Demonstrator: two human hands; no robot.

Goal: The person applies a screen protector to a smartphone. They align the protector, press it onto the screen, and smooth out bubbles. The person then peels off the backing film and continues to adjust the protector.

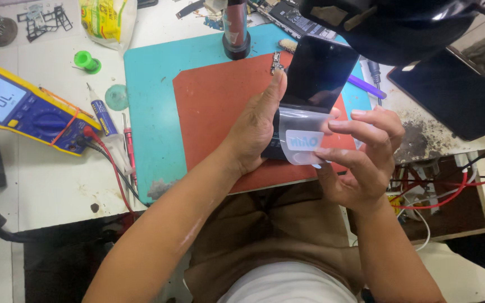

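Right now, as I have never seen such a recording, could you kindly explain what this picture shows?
There is one picture, from a camera worn on the person's head, looking down at their bare hands; no machine is involved. The left hand grips a dark phone by its edge, while the right hand pinches a clear film curling off the phone's lower part. Below lies a red mat on a teal mat. To the left are a yellow-edged multimeter and a small green spool.
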